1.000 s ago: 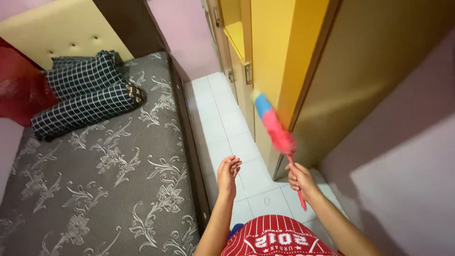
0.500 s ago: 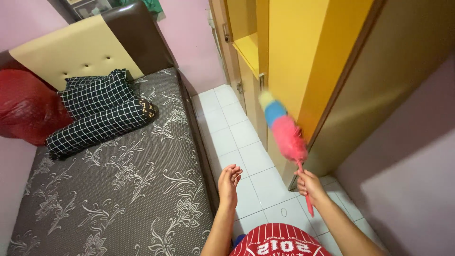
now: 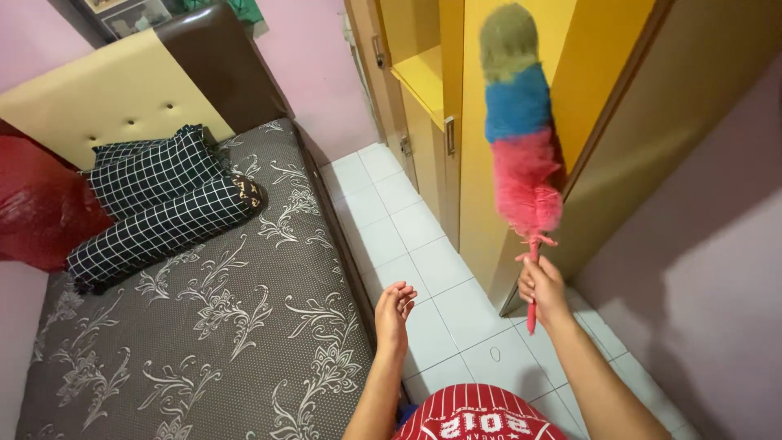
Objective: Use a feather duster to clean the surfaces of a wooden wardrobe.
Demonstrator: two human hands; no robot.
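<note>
My right hand (image 3: 542, 287) grips the thin red handle of a feather duster (image 3: 521, 138). Its fluffy head is pink at the bottom, blue in the middle and dull yellow-green at the tip, and it stands upright against the edge of the yellow wardrobe (image 3: 505, 98). My left hand (image 3: 393, 308) hangs in the air over the white tiled floor (image 3: 407, 236), fingers loosely curled and apart, holding nothing. It is close to the bed's side edge.
A bed (image 3: 204, 326) with a grey floral mattress fills the left, with a padded headboard (image 3: 122, 90), two black checked pillows (image 3: 155, 204) and a red bag (image 3: 41, 204). The narrow tiled aisle runs between bed and wardrobe. A pink wall (image 3: 717, 269) stands at the right.
My right hand has swung the duster from a leftward tilt to upright and raised it higher against the wardrobe edge. The left hand has stayed in place.
</note>
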